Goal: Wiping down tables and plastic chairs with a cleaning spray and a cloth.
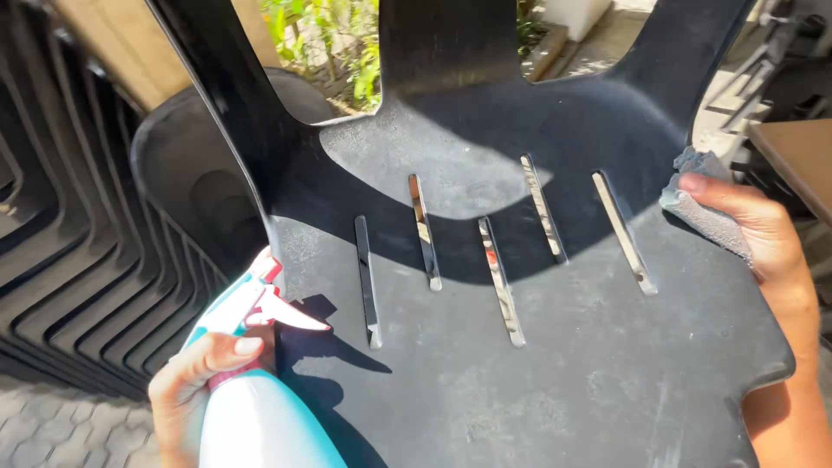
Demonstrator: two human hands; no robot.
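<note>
A dark plastic chair (520, 347) fills most of the view, its dusty seat turned up toward the person and cut with five narrow slots (501, 282) that catch the sun. The left hand (195, 386) is low at the left edge of the seat, its grip closed around the neck of a spray bottle (251, 407) with a white and teal body, a teal head and a pink-red trigger and nozzle (290, 316); a finger lies over the top of the head and the nozzle points across the seat, casting a sharp shadow on the plastic. The right hand (763, 238) is at the right rim of the seat, its grip folded around a grey cloth (704, 204) that is pressed against the chair's edge, thumb on top of the cloth. Behind the seat on the left stands a tall stack of dark chairs (69, 251) of the same kind, on pale paving stones (52, 429). Green plants (334, 43) show through the gap in the chair's back, and the corner of a brown table (797, 160) sits just beyond the right hand.
</note>
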